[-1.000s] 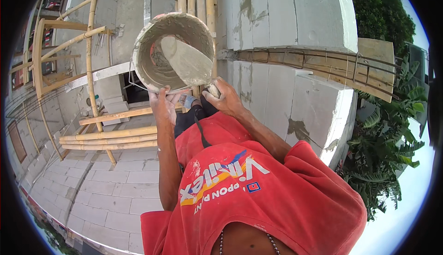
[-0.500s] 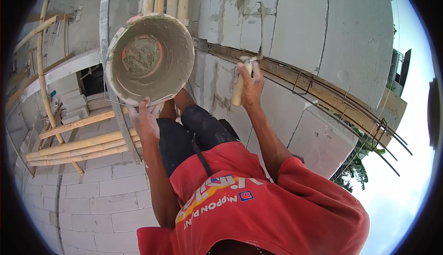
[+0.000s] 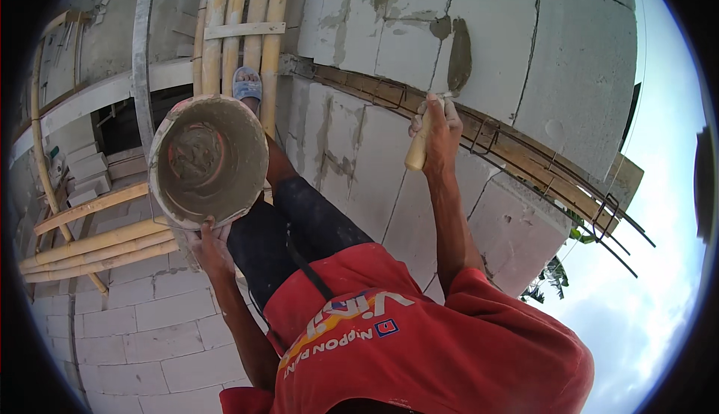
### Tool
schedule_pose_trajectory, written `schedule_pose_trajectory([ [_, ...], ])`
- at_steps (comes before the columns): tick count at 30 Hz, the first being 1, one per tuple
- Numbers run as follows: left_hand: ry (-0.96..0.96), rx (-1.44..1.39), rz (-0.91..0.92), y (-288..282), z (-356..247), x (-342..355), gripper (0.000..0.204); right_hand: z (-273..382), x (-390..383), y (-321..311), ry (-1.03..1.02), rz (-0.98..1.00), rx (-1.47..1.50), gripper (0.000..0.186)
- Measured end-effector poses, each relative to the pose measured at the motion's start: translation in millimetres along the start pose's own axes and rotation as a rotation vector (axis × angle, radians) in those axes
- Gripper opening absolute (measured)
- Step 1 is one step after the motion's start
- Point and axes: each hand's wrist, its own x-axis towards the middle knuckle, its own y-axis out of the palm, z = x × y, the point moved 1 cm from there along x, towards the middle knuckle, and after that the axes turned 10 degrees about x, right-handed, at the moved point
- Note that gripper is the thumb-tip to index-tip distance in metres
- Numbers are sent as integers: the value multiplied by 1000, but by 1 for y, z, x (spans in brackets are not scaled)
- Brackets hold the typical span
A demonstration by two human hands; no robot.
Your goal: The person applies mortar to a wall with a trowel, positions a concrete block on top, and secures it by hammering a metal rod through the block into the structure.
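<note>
My left hand (image 3: 213, 249) grips the near rim of a round, mortar-smeared bucket (image 3: 247, 163), tilted so its inside shows. Wet grey mortar (image 3: 196, 152) lies at its bottom. On the right, my right hand (image 3: 443, 133) is closed round the pale wooden handle of a trowel (image 3: 417, 152). The trowel's grey-coated blade points away from me, in front of or against the upper wall of pale blocks (image 3: 490, 32); contact is hard to judge. Just left of the blade, a dab of mortar (image 3: 440, 27) sits over a block joint.
Between upper and lower block walls (image 3: 374, 189) runs a wooden board with rusty steel bars (image 3: 592, 208), whose ends jut out at right. My sandalled foot (image 3: 246, 83) stands on bamboo poles (image 3: 213, 32). More bamboo (image 3: 97, 253) and a metal upright (image 3: 142, 47) are at left.
In the view, the bucket has shifted left and nearer, and my right hand rightward. The trowel blade, earlier edge-on, now shows its broad face. My sandalled foot has come into sight.
</note>
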Motion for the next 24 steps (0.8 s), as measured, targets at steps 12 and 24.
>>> schedule_pose_trajectory([
  [12, 0, -84, 6, -7, 3, -2, 78, -7, 41, 32, -36, -67, -59, 22],
  [24, -85, -86, -44, -25, 20, -14, 80, 41, 90, 18, 150, 3, 174, 24],
])
